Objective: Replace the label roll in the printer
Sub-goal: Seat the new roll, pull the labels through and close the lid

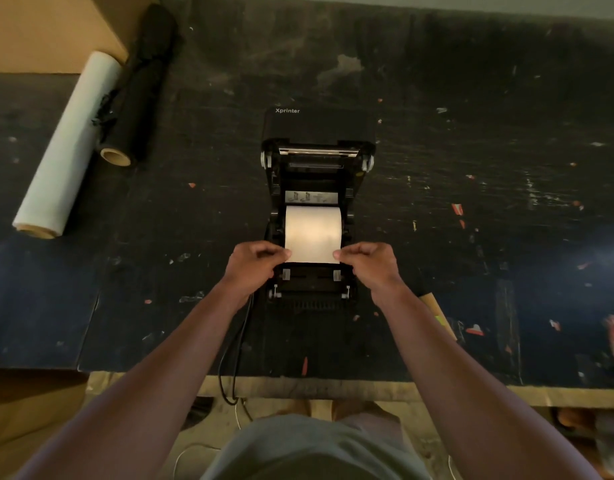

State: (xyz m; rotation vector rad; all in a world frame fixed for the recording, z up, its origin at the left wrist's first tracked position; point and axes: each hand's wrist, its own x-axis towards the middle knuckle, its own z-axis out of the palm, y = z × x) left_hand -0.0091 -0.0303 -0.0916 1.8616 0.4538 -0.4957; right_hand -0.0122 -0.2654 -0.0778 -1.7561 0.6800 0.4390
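Note:
A black Xprinter label printer (316,161) stands open in the middle of the dark table, its lid tipped back. A white label roll (313,230) lies in its bay, with a strip of paper drawn toward me. My left hand (253,268) pinches the strip's near left corner between thumb and fingers. My right hand (371,266) pinches the near right corner the same way. The strip's edge hangs just above the two small guides at the printer's front.
A white film roll (68,143) and a black film roll (139,88) lie at the far left beside a cardboard box (56,26). A black cable (232,358) runs off the table's front edge (298,386). Paper scraps dot the worn tabletop.

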